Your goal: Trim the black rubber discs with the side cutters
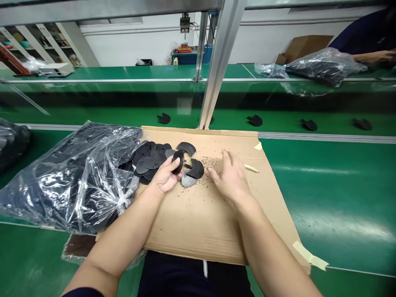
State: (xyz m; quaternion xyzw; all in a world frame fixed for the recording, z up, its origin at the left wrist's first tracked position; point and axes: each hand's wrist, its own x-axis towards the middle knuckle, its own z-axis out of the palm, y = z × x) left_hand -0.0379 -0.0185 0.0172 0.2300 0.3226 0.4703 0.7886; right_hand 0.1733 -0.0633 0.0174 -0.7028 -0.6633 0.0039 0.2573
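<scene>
My left hand [167,176] grips a thin black rounded plastic piece [177,161], tilted up on its edge. My right hand [230,175], a little blurred, hovers above the cardboard sheet [198,222] with thumb and fingers apart and nothing visible in it. Between the hands lie black curved pieces [196,168] and a grey rounded piece [188,179]. More curved pieces [186,147] sit just behind. To the left, a heap of black oval discs [150,160] spills from a clear plastic bag [77,173]. Tiny dark specks [207,165] are scattered over the cardboard.
A metal post [220,62] rises behind the cardboard. Beyond it, black pieces [255,120] rest on a green conveyor belt [278,119]. A pale yellow strip-like object [251,168] lies right of my right hand. At the far right, a person's arm [374,56] is near bagged parts [324,64].
</scene>
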